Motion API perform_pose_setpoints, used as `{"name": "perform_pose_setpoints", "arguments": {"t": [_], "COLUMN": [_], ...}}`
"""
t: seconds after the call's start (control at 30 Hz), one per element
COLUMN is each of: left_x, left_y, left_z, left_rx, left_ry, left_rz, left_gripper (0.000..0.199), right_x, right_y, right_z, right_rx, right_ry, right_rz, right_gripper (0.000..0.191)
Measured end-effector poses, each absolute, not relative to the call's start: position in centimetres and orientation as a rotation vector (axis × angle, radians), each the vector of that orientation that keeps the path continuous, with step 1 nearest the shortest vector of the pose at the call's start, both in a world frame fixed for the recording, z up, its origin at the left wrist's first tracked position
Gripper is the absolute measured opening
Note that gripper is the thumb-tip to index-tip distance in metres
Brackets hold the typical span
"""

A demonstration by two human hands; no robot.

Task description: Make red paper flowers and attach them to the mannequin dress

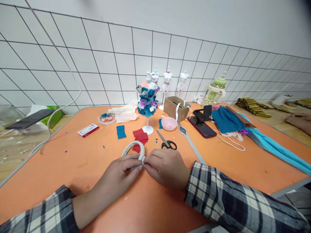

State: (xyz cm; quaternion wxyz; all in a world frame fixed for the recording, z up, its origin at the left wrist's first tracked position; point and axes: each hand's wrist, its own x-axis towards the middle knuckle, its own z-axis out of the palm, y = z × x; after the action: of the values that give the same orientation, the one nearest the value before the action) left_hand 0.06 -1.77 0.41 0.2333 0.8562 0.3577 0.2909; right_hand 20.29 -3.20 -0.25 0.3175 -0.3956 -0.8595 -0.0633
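My left hand (122, 171) grips a roll of white tape (142, 149), which stands on edge above the orange table. Fingers of my right hand (165, 166) pinch the tape's loose end, and the fingertips of both hands nearly meet. Behind the roll lies a piece of red crepe paper (141, 135), and black-handled scissors (167, 142) rest just beyond my right hand. A small mannequin in a blue, purple and white paper dress (147, 100) stands farther back on a white base. Left of the red paper is a blue paper piece (120, 132).
Behind are a cardboard box (173, 108), a pink bowl (169, 124), white mannequins (167, 77) and a green-lidded bottle (215, 92). A phone (201, 127) and blue cloth (227, 119) lie right; a red-and-white box (88, 130) lies left. The orange table's (60, 168) edges show at both sides.
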Motion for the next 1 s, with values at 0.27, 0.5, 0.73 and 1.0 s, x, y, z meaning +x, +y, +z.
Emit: {"name": "perform_pose_setpoints", "arguments": {"t": [0.27, 0.5, 0.73, 1.0], "left_x": [0.2, 0.0, 0.0, -0.2], "left_y": [-1.9, -1.8, -1.7, -1.7], "left_z": [0.1, -0.2, -0.2, -0.3], "left_rx": [2.334, 2.347, 2.317, 2.287], "left_ry": [1.015, 1.034, 1.038, 1.085], "left_rz": [0.889, 0.891, 0.914, 0.903], "left_gripper": [0.026, 0.024, 0.020, 0.021], "right_x": [20.4, 20.4, 20.2, 20.2], "right_y": [-2.9, -2.4, -2.1, -2.1], "right_z": [0.2, -0.3, -0.7, -0.9], "right_rx": [-1.175, -1.149, -1.111, -1.090], "right_ry": [-2.154, -1.973, -1.930, -1.927], "right_rz": [-0.020, 0.499, 0.580, 0.598], "right_gripper": [0.004, 0.011, 0.014, 0.015]}}
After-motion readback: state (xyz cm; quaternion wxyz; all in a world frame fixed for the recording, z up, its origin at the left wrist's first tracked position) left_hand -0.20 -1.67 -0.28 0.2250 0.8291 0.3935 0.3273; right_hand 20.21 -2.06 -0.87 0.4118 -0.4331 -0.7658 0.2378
